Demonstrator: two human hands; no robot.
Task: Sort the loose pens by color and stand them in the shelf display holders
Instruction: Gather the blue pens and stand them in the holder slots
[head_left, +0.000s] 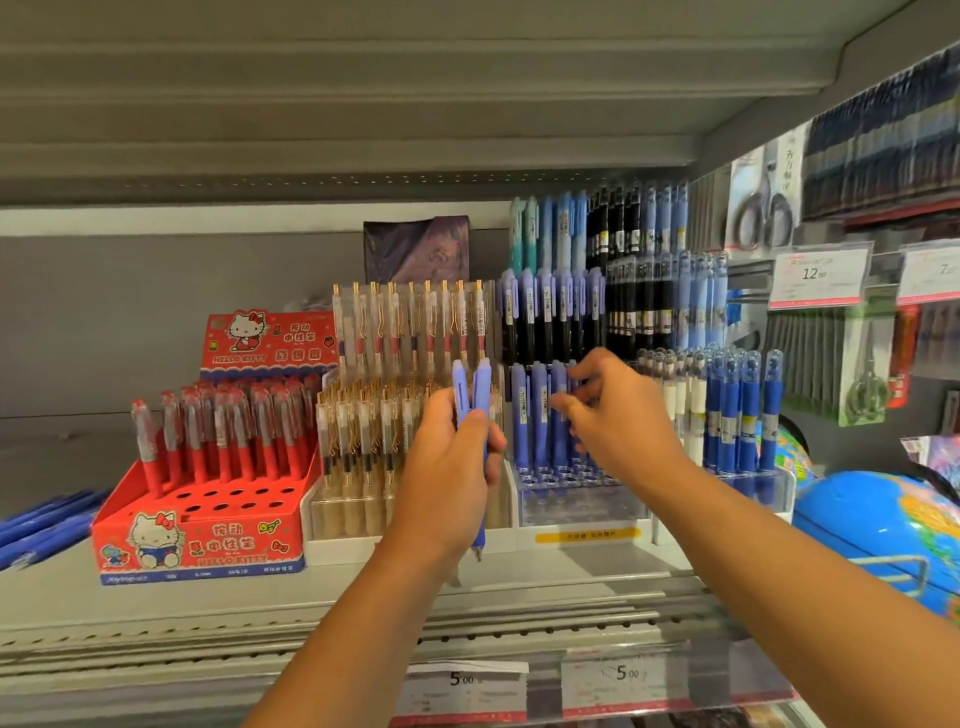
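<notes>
Two periwinkle pens (459, 389) are held upright, tips down, just left of the clear holder (576, 506). Matching blue pens (537, 415) stand upright in that holder's back rows.

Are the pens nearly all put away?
Not yet. Many blue pens already stand in the clear holder. The left hand grips two pens; the right hand reaches among the standing ones. Some loose pens lie on the shelf, and the holder's front holes are empty.
</notes>
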